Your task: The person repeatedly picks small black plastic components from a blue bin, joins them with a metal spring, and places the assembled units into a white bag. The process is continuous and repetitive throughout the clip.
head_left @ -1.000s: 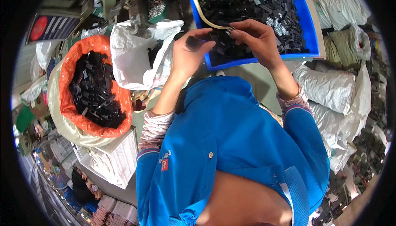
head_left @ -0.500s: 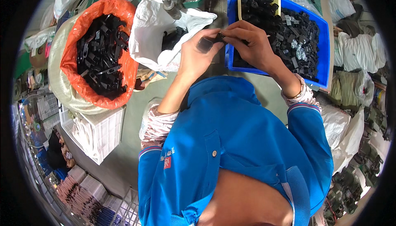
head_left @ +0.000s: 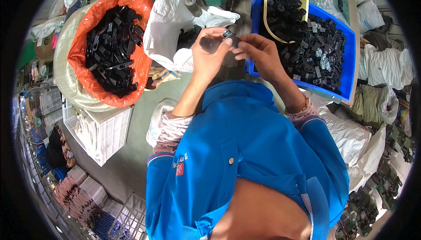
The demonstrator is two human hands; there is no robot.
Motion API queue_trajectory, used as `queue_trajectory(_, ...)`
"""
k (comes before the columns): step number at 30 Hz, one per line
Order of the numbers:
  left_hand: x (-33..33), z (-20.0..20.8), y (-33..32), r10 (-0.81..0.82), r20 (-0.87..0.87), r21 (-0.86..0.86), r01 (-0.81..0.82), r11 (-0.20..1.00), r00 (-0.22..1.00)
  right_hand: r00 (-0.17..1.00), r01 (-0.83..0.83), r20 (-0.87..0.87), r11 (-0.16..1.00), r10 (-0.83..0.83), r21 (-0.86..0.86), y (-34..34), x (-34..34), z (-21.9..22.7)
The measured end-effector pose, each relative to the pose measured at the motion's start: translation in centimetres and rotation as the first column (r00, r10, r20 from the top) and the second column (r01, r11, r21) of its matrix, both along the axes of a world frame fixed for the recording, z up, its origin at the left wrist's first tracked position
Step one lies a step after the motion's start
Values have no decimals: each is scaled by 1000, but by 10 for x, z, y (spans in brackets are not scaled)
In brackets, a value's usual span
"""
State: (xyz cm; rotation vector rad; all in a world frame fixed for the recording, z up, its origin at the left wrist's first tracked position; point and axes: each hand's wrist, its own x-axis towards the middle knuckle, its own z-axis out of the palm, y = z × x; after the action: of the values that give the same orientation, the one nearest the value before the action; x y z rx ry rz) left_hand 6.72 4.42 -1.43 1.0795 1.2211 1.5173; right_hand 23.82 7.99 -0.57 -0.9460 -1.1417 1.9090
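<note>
My left hand (head_left: 205,60) is closed round a small black plastic part (head_left: 233,39), pinching it between thumb and fingers. A silvery bit of metal, perhaps a spring, shows at the part's upper end. A dark patch lies between my left thumb and fingers; I cannot make out whether it belongs to the part. My right hand (head_left: 262,55) grips the part's other end with its fingertips, which hide some of it. Both hands are raised between an open white sack (head_left: 160,32) and a blue bin (head_left: 349,64) of small black pieces.
An orange-lined sack (head_left: 78,51) of long black parts stands at left on a white crate (head_left: 107,139). A yellow tray (head_left: 305,10) with black parts rests over the blue bin. A green container (head_left: 217,1) of tiny metal pieces and a metal tool (head_left: 191,4) are at the back.
My right hand has drawn down and left, away from the blue bin's edge. The black part has turned in my left fingers, and its silvery end now shows. The view has shifted slightly.
</note>
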Motion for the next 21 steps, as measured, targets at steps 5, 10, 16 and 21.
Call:
queue_trajectory(5, -22, 10, 6, -84, -251, 131, 120, 984, 964, 998, -12, -65, 995, 6, -98, 16, 11, -5)
queue_trajectory(10, -24, 15, 11, -65, -361, 118, 115, 986, 930, 995, 40, -95, 998, -44, -41, 15, 6, -1)
queue_trajectory(16, -20, 12, 10, -99, -81, -189, 82, 979, 992, 998, 28, 49, 967, -42, 254, 21, 5, -16)
queue_trajectory(21, -20, -2, 16, -83, 211, -127, 111, 986, 974, 999, 34, -13, 997, -33, 65, 29, 4, -18)
